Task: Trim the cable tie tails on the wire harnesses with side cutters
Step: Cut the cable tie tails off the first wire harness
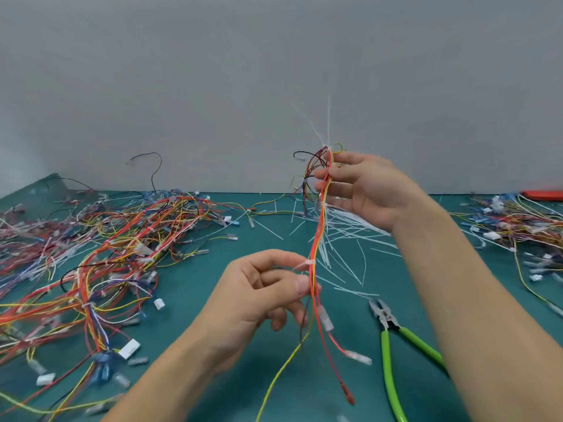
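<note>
Wire harnesses cover a green bench (195, 373): a large tangled heap (100, 254) to the person's left and a smaller pile (515, 226) to the right, too tangled to tell which is finished. Between them, one harness (315, 245) hangs upright above the bench. The right hand (362, 190) grips its upper end, where long white cable tie tails (327, 123) stick up uncut. The left hand (262, 296) pinches it lower down between thumb and fingers, beside a tie (304, 264) whose tail looks short. Green-handled side cutters (396, 339) lie on the bench under the right forearm, held by neither hand. A scatter of clipped white tails (344, 239) near the back wall suggests many cuts are done; this harness's top ties appear to remain.
</note>
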A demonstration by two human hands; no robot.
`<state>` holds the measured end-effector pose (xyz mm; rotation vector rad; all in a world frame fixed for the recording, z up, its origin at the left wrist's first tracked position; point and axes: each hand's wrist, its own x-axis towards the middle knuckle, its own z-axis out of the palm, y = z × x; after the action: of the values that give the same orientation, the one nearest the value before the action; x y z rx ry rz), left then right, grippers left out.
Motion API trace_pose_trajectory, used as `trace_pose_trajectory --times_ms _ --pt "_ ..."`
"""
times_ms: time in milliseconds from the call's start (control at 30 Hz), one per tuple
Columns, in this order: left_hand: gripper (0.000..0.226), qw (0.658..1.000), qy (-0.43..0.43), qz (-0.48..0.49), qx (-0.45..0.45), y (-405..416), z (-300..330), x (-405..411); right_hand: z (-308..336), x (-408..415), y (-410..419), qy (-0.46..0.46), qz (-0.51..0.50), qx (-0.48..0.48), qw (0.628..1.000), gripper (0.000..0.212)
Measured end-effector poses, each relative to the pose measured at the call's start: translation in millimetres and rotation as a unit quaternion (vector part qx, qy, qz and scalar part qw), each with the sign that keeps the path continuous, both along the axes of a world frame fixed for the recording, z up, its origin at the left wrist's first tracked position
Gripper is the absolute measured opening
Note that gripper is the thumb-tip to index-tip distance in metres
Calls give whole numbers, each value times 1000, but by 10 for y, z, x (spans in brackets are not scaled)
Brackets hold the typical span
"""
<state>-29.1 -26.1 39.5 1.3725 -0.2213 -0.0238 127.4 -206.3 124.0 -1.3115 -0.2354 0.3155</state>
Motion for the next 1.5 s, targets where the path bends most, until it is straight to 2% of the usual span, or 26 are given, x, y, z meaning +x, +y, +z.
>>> trace_pose_trajectory --times_ms 200,333,533,600,667,733,800,867,967,1033,1100,1167,1233,1367,1500 --pt "20 999 -4 27 40 4 -39 -10 125 -139 31 -42 27 28 998 32" --pt "18 999 10 28 35 49 -37 -8 199 -252 31 -107 47 30 993 31" --pt "15 988 99 106 60 65 -76 41 192 -359 50 -183 83 -24 979 34" --pt "9 974 100 161 124 61 -124 56 169 -390 67 -202 100 -28 974 35" --pt "11 940 66 239 234 97 -180 80 142 -410 85 -230 109 -51 966 35" --pt "30 897 37 288 332 134 -180 84 122 -421 104 -267 111 -97 953 36" --pt "55 885 18 299 356 146 -140 63 98 -437 120 -297 118 -144 937 35" --pt "60 912 -18 292 289 126 -76 56 67 -460 144 -318 148 -187 918 33" --pt "41 967 -53 244 45 117 68 91 8 -495 184 -332 199 -237 891 27" --pt "36 975 -11 181 -127 198 170 117 2 -496 185 -336 216 -269 876 22" --pt "32 962 20 115 -247 323 226 125 18 -483 159 -335 236 -315 856 20" --pt "36 956 20 70 -284 428 255 113 12 -471 125 -322 252 -359 839 26" --pt "43 957 4 66 -281 485 262 112 -13 -468 111 -310 256 -388 830 29" --pt "43 959 -26 124 -252 470 265 129 -71 -458 116 -268 268 -429 820 29" --pt "32 957 -54 185 -216 466 241 130 -146 -429 124 -219 281 -459 814 27"
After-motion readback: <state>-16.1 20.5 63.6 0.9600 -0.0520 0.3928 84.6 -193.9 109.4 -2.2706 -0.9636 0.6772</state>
